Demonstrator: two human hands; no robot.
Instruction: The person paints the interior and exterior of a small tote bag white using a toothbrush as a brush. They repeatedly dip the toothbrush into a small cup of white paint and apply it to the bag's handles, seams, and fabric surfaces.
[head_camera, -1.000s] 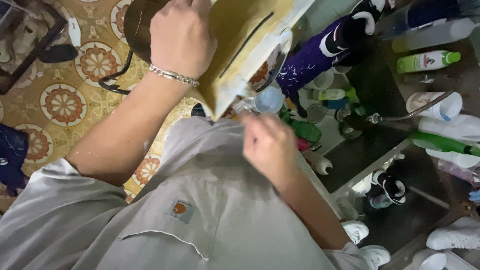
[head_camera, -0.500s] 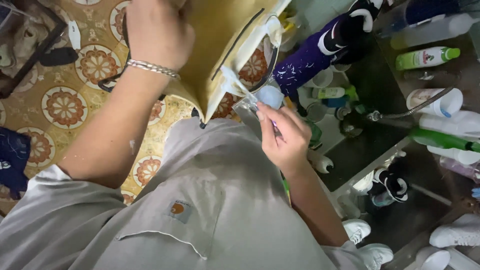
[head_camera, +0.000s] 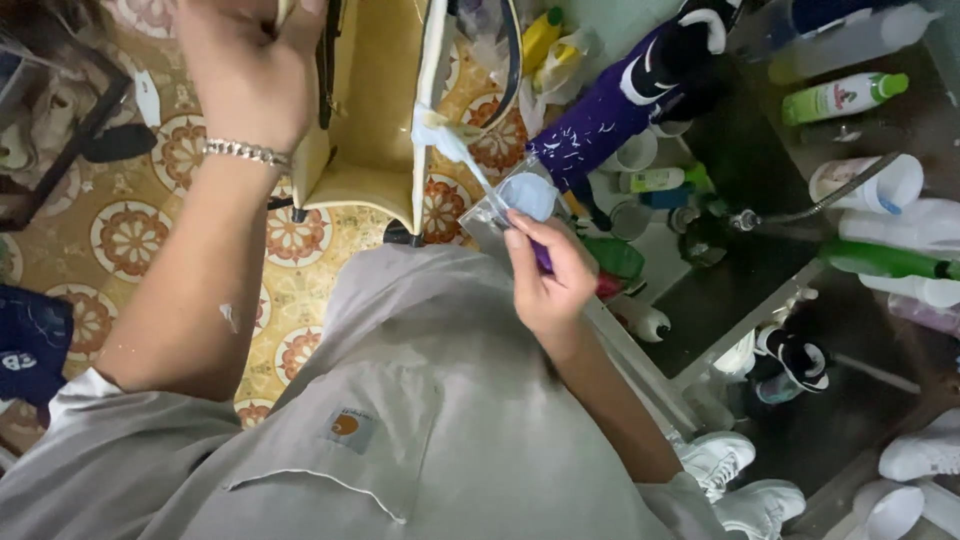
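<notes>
My left hand (head_camera: 250, 70), with a silver bracelet on the wrist, grips a yellow handbag (head_camera: 365, 130) by its top left side and holds it up over the floor. My right hand (head_camera: 550, 270) is shut on a thin purple-handled brush (head_camera: 478, 170). The brush's white, wet tip touches the bag's pale right edge. A small clear container with something pale blue in it (head_camera: 522, 198) sits right at my right fingers. I cannot tell whether those fingers hold it.
Orange patterned floor tiles (head_camera: 130, 235) lie to the left. A purple item with white marks (head_camera: 610, 115) lies beside the bag. Green and white bottles (head_camera: 840, 95) and a hose stand on a dark shelf (head_camera: 740, 290). White sneakers (head_camera: 735, 480) lie at the lower right.
My left hand has raised the yellow bag and turned it so that its side faces me. My right hand has moved up with the brush to the bag's right edge.
</notes>
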